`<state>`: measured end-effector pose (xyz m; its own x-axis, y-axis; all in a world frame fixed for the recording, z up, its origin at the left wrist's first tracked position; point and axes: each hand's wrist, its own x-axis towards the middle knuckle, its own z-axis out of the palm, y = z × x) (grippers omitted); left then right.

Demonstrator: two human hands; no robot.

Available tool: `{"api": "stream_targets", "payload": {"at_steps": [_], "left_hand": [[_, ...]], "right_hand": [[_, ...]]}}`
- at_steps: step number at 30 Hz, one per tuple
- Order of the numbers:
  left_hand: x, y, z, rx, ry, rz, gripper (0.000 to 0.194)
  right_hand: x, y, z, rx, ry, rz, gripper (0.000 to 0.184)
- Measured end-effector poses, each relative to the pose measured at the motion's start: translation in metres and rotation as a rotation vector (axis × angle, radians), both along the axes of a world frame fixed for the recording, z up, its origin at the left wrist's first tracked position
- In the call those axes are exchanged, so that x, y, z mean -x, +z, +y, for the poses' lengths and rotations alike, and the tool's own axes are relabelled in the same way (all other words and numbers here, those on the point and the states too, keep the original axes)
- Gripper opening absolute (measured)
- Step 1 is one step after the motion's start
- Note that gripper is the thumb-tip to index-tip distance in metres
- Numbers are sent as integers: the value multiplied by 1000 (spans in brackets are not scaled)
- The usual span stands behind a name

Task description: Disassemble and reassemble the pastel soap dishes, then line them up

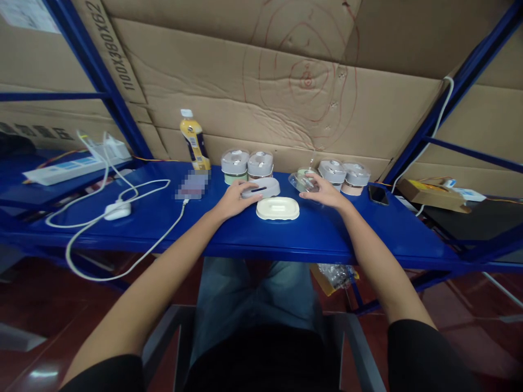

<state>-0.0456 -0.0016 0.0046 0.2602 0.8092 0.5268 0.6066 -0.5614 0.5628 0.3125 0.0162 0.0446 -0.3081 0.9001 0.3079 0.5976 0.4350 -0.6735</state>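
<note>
My left hand point(233, 201) grips the left end of a grey oval lid point(267, 188) with a dark slot in its top, thumb on the near side and fingers on the far side. Close in front of that lid, a cream oval lid point(278, 209) with a raised middle lies on the blue table. The fingers of my right hand point(326, 193) are curled round a clear plastic container point(295, 178), with something pale green at its back. Part of this container is hidden by the fingers.
Grey-lidded containers stand at the back, a pair on the left point(235, 163) and a pair on the right point(355, 175). A yellow bottle point(195, 142), a white charger cable point(163, 239), a charger point(117, 210) and a phone point(378, 195) are on the blue table point(245, 237). Cardboard point(196, 81) walls the back.
</note>
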Motion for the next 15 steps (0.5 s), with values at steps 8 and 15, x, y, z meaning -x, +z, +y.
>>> {"api": "stream_targets", "payload": {"at_steps": [8, 15], "left_hand": [[-29, 2, -21, 61, -240, -65, 111], [-38, -7, -15, 73, -279, -57, 131]], "right_hand": [[16, 9, -14, -148, 274, -42, 102], [51, 1, -11, -243, 484, -209, 94]]}}
